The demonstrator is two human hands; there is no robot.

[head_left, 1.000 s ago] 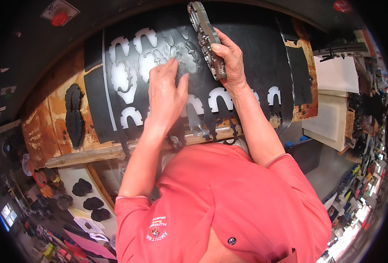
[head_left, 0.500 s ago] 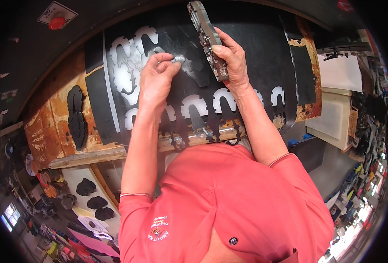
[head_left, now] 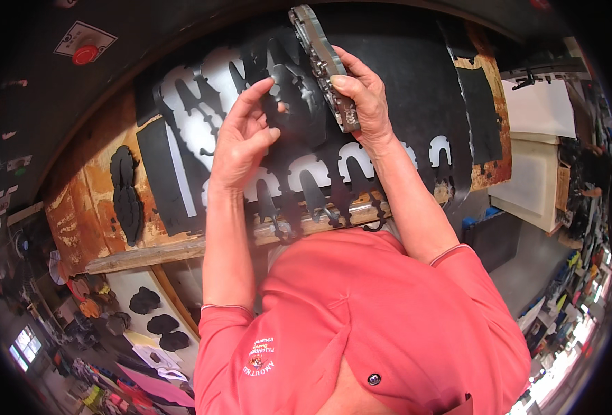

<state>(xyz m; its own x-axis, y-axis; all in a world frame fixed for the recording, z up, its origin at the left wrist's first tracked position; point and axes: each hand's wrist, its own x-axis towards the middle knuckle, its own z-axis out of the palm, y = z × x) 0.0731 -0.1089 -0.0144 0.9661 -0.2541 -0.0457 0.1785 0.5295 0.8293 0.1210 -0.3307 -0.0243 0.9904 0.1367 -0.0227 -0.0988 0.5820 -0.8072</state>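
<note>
My right hand (head_left: 365, 100) is closed round one end of a thick metal cutting die (head_left: 322, 66), which stands on edge, tilted, over a black sheet (head_left: 403, 62). My left hand (head_left: 240, 138) hovers left of the die with thumb and fingers apart, nothing visible between them. Beyond its fingertips lies a dark, blurred cut piece (head_left: 299, 93), whose outline I cannot make out fully. Arch-shaped cutouts run along the sheet's near edge, with pale board (head_left: 309, 166) showing through. More cutouts lie to the left of my left hand.
A stack of dark cut pieces (head_left: 126, 194) rests on the worn wooden board (head_left: 78, 207) at left. A wooden strip (head_left: 143, 256) edges the bench before me. Several black pieces (head_left: 161, 324) lie on a lower surface. A red push button (head_left: 85, 54) sits at upper left.
My left hand has let go of a small grey piece, spread its fingers and drawn back slightly left and nearer. My right hand still holds the die in almost the same place.
</note>
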